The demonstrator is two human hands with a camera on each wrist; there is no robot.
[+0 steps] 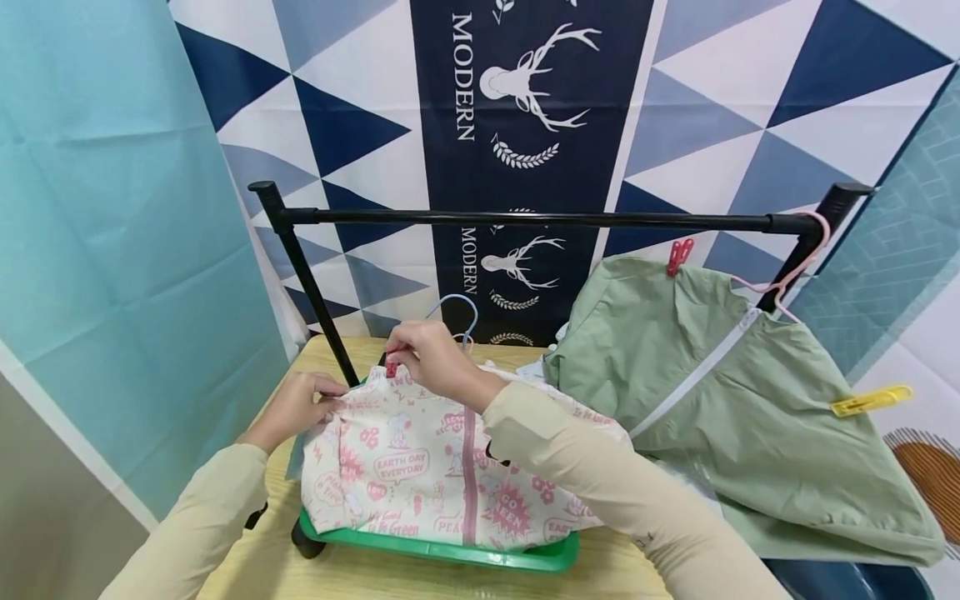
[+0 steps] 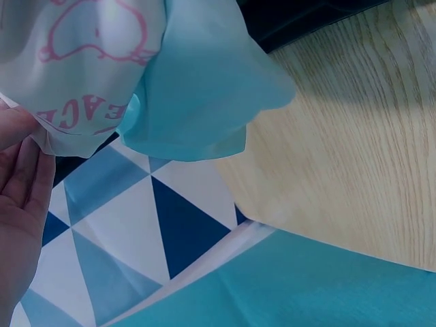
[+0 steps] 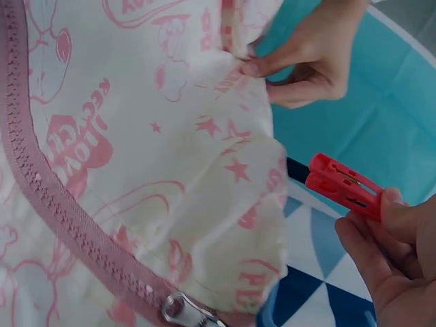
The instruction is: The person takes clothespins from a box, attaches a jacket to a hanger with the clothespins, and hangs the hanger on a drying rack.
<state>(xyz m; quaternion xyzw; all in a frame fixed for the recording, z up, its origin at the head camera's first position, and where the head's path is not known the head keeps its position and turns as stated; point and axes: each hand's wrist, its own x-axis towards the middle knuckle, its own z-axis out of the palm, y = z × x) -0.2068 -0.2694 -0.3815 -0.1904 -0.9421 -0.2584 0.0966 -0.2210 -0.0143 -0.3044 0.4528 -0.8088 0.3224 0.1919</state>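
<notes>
A white jacket with pink prints [image 1: 405, 433] and a pink zipper [image 3: 75, 225] lies spread over a green tray [image 1: 450, 550]. My left hand [image 1: 300, 407] pinches the jacket's edge at the left, between thumb and fingers; the left wrist view shows this hand [image 2: 24, 177] too. My right hand [image 1: 438, 358] holds a red clothespin [image 3: 346, 187] by one end, close to the jacket's upper left edge. In the right wrist view a small gap shows between clothespin and fabric. A blue hanger hook [image 1: 474, 310] rises behind the right hand.
A black rack bar [image 1: 525, 219] spans above the wooden table [image 1: 288, 517]. At the right a green jacket [image 1: 720, 417] hangs on a pink hanger [image 1: 813, 258], with a red clothespin [image 1: 678, 257] and a yellow clothespin [image 1: 870, 401] on it. Below stands a dark blue basin [image 1: 847, 581].
</notes>
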